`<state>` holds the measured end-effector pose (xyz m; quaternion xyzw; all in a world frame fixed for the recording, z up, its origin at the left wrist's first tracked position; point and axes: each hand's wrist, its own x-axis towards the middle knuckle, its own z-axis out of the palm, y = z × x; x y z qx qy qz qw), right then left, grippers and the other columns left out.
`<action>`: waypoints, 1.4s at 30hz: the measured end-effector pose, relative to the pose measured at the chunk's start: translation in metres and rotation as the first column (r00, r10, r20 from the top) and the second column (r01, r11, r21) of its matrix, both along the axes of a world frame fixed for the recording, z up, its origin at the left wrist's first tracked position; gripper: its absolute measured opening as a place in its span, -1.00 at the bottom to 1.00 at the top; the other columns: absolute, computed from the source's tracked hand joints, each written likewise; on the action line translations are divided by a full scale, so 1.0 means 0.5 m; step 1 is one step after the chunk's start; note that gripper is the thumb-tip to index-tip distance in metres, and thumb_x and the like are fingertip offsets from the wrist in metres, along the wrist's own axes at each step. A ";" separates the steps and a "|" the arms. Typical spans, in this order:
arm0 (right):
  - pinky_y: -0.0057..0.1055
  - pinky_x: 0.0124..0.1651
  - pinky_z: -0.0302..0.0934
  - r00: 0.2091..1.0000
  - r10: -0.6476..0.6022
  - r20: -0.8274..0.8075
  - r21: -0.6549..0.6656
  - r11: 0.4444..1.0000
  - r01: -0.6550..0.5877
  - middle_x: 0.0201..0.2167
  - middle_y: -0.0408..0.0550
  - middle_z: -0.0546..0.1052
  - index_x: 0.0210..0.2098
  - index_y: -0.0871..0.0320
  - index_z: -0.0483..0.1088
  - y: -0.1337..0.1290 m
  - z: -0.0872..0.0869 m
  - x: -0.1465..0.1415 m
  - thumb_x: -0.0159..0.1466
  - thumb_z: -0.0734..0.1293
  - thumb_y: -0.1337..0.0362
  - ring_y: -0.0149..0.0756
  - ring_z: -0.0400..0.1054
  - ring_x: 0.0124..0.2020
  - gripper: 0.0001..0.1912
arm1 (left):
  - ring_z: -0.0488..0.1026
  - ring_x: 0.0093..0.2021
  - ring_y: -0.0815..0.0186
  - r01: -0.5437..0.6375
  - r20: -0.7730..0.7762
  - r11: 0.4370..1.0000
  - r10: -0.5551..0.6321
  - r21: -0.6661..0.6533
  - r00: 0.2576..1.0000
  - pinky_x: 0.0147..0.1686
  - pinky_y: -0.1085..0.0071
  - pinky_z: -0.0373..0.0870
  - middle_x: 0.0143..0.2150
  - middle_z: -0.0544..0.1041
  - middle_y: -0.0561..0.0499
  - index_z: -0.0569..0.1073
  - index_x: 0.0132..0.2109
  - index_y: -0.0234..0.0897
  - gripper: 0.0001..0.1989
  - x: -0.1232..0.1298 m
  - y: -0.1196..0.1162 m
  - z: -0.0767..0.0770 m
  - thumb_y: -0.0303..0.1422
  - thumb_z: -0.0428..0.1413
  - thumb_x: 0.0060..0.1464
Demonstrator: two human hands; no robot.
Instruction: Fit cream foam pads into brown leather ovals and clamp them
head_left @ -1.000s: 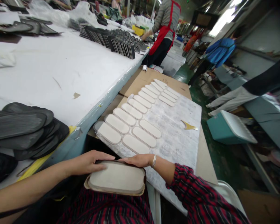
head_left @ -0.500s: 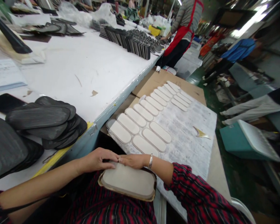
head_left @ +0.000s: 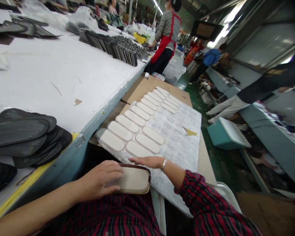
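Observation:
An oval beige piece with a dark brown edge lies at my lap, at the bottom middle of the head view. My left hand rests on its left end, fingers stretched out and a little blurred. Just beyond the far edge of this piece, my right hand is held flat, its fingers straight and nothing in them. Whether the right hand touches the edge I cannot tell. Ahead, several pale oval pieces are laid out in rows on a grey-white board.
Dark oval pieces lie stacked on the white table to the left. A yellowish scrap lies on the board. Farther off, a person in a red apron stands at the table. A teal bin is at right.
My hands have come apart: the left has slid to the left end of the oval piece, the right has straightened out beyond its far edge. The view has swung right.

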<state>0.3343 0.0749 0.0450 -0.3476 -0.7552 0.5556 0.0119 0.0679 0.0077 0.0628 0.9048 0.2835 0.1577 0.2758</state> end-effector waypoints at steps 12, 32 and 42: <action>-0.10 0.18 -0.10 0.938 -0.345 0.039 0.831 0.533 0.161 -0.13 -0.03 0.42 -0.06 0.09 0.34 -0.343 0.007 0.044 0.25 0.25 0.22 -0.24 0.20 -0.05 -0.73 | 0.33 -0.08 0.22 -0.054 -0.182 0.951 0.113 0.304 0.977 -0.07 0.26 0.20 -0.11 0.45 -0.05 0.36 0.02 -0.20 -0.66 0.104 -0.143 -0.048 -0.32 0.10 0.06; -0.23 -0.12 0.03 0.801 -0.547 0.243 0.795 0.586 0.159 -0.39 -0.03 0.36 -0.46 0.15 0.32 -0.316 0.037 -0.030 0.23 0.20 0.34 -0.21 0.17 -0.26 -0.85 | 0.39 -0.27 0.28 -0.308 -0.027 0.950 0.309 0.054 0.951 -0.23 0.30 0.29 -0.29 0.50 0.01 0.42 -0.09 -0.19 -0.78 0.120 -0.130 -0.028 -0.34 -0.03 0.14; -0.02 0.23 -0.30 0.920 -0.388 0.061 0.741 0.635 0.219 0.00 0.03 0.30 -0.13 0.13 0.26 -0.302 0.057 -0.081 0.10 0.37 0.19 -0.14 0.11 0.05 -0.63 | 0.12 0.17 0.03 -0.376 -0.066 0.917 0.387 0.129 0.920 0.15 -0.08 0.00 0.10 0.29 -0.08 0.47 -0.21 -0.15 -0.68 -0.059 -0.120 -0.039 -0.13 0.20 -0.13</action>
